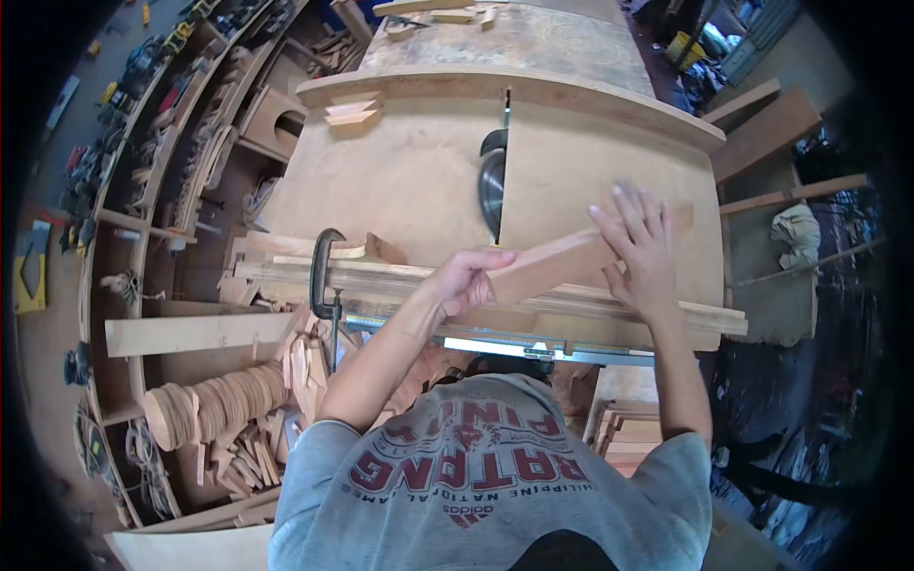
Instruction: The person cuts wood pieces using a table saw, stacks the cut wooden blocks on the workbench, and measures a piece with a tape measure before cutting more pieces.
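Note:
My left hand (466,281) grips the near left end of a short wooden board (557,266), thumb along its upper edge and fingers curled at the end. Slanting up to the right, the board passes under my right hand (638,243). That hand has its fingers spread over the board's far part, and the fingertips are slightly blurred. Beyond the board, a circular saw blade (491,190) stands up through a slot in the plywood saw table (400,181). Whether the blade is turning, I cannot tell.
A C-clamp (326,276) holds the long wooden fence (409,279) across the table's near side. Small offcuts (352,112) lie by the back rail (419,84). Shelves with tools (143,171) and a row of round wooden discs (214,407) are at the left.

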